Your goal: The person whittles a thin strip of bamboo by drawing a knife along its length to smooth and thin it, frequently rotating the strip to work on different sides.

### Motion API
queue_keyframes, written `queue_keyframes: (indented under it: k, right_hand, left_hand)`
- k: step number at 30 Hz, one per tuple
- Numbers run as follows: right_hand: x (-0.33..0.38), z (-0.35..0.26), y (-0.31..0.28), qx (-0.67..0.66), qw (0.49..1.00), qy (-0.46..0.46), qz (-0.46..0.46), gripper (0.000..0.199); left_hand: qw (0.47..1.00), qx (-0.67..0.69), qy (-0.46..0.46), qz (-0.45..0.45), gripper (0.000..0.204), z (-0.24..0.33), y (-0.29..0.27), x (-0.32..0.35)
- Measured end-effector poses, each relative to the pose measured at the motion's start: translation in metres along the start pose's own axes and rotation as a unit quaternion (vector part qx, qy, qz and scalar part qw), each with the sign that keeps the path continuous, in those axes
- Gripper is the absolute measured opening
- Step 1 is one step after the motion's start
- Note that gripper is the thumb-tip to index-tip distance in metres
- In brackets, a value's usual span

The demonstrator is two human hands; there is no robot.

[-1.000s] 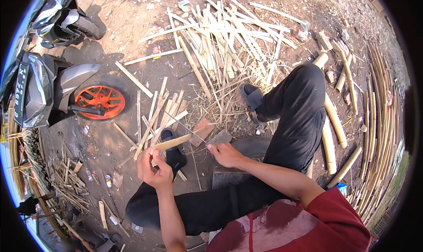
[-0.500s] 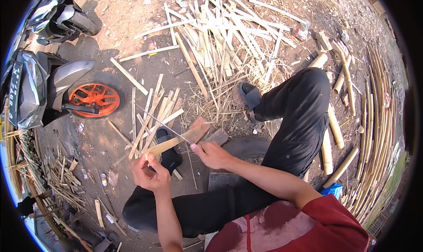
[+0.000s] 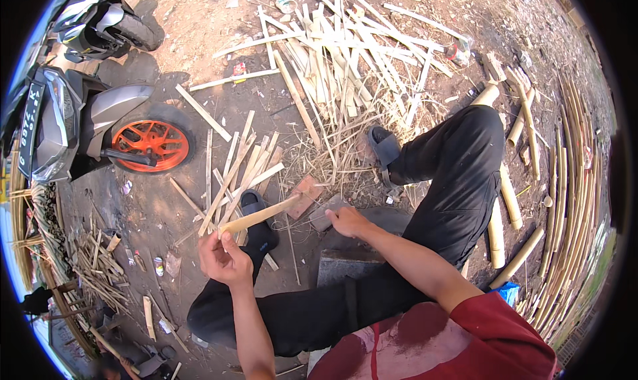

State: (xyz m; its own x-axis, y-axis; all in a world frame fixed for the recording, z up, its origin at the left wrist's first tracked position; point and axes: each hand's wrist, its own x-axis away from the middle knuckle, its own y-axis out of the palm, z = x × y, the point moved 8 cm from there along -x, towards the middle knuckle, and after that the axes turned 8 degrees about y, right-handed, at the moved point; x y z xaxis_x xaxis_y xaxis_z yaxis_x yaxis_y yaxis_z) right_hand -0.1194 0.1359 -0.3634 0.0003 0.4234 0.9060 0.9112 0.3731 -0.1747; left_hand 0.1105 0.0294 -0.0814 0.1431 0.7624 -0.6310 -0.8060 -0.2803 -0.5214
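My left hand (image 3: 226, 257) pinches the near end of a pale bamboo strip (image 3: 262, 215) between thumb and fingers. The strip slants up to the right, its far end at a reddish block (image 3: 307, 197) on the ground. My right hand (image 3: 350, 222) is closed, to the right of the strip and apart from it, around a thin bladed tool (image 3: 325, 211). Little of the blade shows from this angle, and its handle is hidden in the fist.
A heap of split bamboo strips (image 3: 342, 54) lies ahead, and a smaller pile (image 3: 242, 170) sits by my sandalled foot (image 3: 256, 220). A motorcycle with an orange wheel (image 3: 151, 146) stands at left. Bamboo poles (image 3: 577, 187) line the right side.
My right hand has moved right, away from the strip, and the long blade that crossed it has swung off it. My left hand stays almost in place with the bamboo strip.
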Motion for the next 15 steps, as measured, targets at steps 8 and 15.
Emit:
queue_keyframes:
  k: [8,15]
  right_hand:
    - [0.006,-0.037,0.011,-0.006,0.988,-0.139,0.062,0.069]
    - [0.064,-0.073,0.019,0.047,0.973,-0.218,0.063,0.068]
  left_hand:
    - [1.000,-0.018,-0.016,-0.009,0.020,-0.018,-0.007,0.011]
    - [0.999,-0.024,-0.036,0.030,0.021,-0.021,-0.014,0.018]
